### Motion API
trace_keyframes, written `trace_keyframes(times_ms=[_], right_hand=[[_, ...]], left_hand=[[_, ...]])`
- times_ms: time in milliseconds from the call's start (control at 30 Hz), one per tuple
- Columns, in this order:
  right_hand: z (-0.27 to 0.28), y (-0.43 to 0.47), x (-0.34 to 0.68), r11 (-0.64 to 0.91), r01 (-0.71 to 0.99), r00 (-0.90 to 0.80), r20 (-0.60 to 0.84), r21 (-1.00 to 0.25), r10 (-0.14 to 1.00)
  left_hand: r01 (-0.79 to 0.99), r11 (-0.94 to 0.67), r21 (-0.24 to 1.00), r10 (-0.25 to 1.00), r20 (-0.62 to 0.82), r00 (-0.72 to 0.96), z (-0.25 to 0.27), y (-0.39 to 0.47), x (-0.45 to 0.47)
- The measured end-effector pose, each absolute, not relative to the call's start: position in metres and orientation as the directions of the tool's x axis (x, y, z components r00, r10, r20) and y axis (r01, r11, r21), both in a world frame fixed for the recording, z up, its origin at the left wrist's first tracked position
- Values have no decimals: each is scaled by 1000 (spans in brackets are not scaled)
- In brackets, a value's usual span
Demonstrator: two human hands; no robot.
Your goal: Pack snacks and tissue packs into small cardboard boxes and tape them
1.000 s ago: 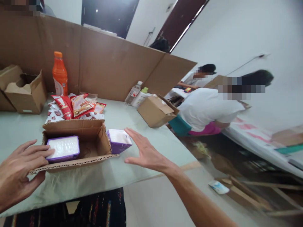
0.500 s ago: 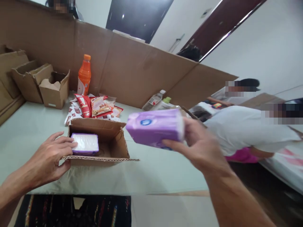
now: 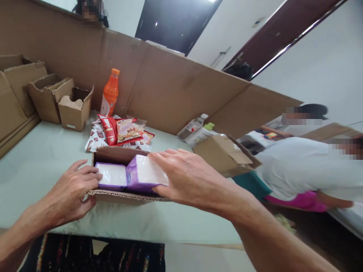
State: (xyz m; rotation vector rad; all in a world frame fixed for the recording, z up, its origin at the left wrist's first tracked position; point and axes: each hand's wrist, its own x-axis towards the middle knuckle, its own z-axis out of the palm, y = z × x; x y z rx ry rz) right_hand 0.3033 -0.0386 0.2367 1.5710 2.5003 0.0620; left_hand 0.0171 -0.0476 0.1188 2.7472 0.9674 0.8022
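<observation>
An open cardboard box (image 3: 124,197) stands on the table in front of me. One purple tissue pack (image 3: 112,175), white side up, lies in its left half. My left hand (image 3: 76,187) grips the box's left end, fingertips over the wall against that pack and thumb outside. In my right hand (image 3: 181,173) is a second purple tissue pack (image 3: 149,170), slightly tilted, partly inside the box's right half and beside the first pack. My right hand covers its right end and the box's right wall.
Behind the box lie red and white snack packets (image 3: 124,132) and an orange drink bottle (image 3: 110,92). Small cardboard boxes (image 3: 75,111) stand at back left. A clear bottle (image 3: 193,126) and another carton (image 3: 221,153) are at right. A cardboard partition (image 3: 170,83) runs behind; people work beyond.
My right hand has brought the second tissue pack left and down into the box, turning its white side up. My left hand stays at the box's left end. The view has shifted slightly.
</observation>
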Motion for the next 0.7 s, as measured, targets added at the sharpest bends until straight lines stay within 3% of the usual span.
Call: trace_keyframes(times_ms=[167, 267, 367, 433, 500, 567, 700], right_hand=[[207, -21, 290, 447, 891, -400, -320, 84, 859], [184, -15, 300, 503, 862, -489, -371, -65, 790], [186, -28, 321, 571, 796, -591, -58, -199, 804], [196, -45, 339, 577, 787, -531, 235, -220, 814], [203, -62, 356, 538, 812, -411, 432, -227, 803], [200, -74, 371, 463, 850, -303, 487, -252, 819], [175, -79, 382, 413, 837, -278, 370, -360, 887]], left_hand=[[545, -790, 281, 608, 472, 638, 113, -48, 16], [551, -788, 274, 608, 485, 629, 111, -48, 18], [553, -803, 221, 579, 503, 641, 113, -49, 17], [574, -799, 177, 561, 563, 607, 115, -51, 12], [628, -756, 183, 575, 643, 506, 114, -55, 4], [688, -675, 268, 640, 677, 364, 108, -60, -3], [731, -523, 438, 769, 612, 184, 89, -72, -2]])
